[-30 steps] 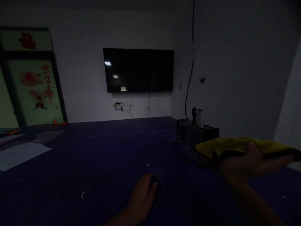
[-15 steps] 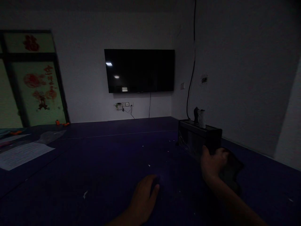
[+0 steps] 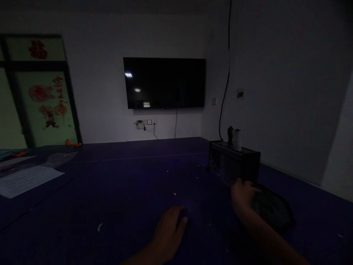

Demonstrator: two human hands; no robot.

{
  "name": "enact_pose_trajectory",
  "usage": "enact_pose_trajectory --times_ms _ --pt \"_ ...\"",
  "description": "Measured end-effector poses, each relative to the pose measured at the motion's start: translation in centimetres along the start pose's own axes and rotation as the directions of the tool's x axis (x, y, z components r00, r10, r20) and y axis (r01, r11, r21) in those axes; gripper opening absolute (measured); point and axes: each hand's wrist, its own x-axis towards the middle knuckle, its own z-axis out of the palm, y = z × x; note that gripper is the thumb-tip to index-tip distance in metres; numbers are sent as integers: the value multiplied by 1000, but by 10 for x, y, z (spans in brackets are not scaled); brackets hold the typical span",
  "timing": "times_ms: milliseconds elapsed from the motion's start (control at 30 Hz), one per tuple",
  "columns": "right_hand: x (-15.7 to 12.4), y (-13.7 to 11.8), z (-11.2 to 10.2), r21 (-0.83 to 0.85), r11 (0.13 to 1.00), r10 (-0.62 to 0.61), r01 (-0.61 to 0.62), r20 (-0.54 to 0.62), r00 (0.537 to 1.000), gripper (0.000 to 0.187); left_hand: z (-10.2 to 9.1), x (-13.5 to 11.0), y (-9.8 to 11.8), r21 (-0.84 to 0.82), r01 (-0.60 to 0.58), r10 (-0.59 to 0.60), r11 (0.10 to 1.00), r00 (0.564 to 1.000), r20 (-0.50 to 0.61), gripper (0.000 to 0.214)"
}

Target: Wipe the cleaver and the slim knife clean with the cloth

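The room is very dim. My left hand (image 3: 168,232) lies flat on the dark purple floor mat (image 3: 116,191), fingers stretched forward and holding nothing. My right hand (image 3: 242,194) is low at the right, its fingers curled over the near edge of a dark, rounded cloth-like thing (image 3: 273,210) that lies on the mat. That thing sits just in front of a dark box (image 3: 234,162). My right forearm runs down to the bottom right corner.
A black TV (image 3: 164,82) hangs on the far wall above wall sockets (image 3: 146,122). Two small items (image 3: 234,138) stand on the dark box. White papers (image 3: 26,179) lie at the left. A glass door with red decorations (image 3: 46,99) is at far left.
My right hand held a yellow-and-dark cloth up at the right, then brought it down and left; it now lies dark side up on the mat. My left hand has stayed put.
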Motion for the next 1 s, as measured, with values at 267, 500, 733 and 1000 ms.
enact_pose_trajectory --times_ms 267,500,733,1000 --pt "-96 -65 -10 298 695 -719 654 298 628 48 -2 2 3 -67 -94 92 993 995 -29 34" --pt "-128 -65 -13 596 586 -775 549 611 164 41 4 0 0 -117 -318 318 941 948 -21 27" --pt "-125 -68 -20 599 628 -739 497 659 140 41 0 -1 4 -154 -382 387 911 922 1 21" --pt "-128 -69 -20 602 646 -724 469 678 128 40 3 -1 0 -101 -380 383 919 924 11 26"
